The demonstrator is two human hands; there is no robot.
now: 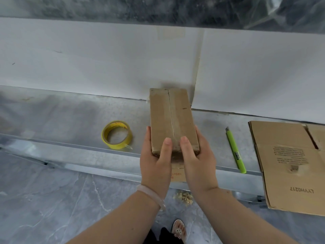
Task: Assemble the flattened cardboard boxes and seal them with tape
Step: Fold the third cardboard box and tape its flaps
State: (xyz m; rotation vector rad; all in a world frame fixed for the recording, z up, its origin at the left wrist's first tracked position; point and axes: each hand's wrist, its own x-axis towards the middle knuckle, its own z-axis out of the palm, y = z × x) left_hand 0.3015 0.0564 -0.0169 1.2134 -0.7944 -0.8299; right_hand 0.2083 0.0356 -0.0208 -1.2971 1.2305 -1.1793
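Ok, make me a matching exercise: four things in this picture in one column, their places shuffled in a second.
Things:
1. tape roll
2. green knife
3. assembled box
4. flattened cardboard

Places:
A. farthest right
B. held by the left hand and the right hand
C. lying left of the assembled box
D. lying between the assembled box and the flattened cardboard

Pairs: 1-C, 2-D, 3-B, 4-A

Tape roll (pixel 117 134) left of box (pixel 173 120), knife (pixel 235 150) right.
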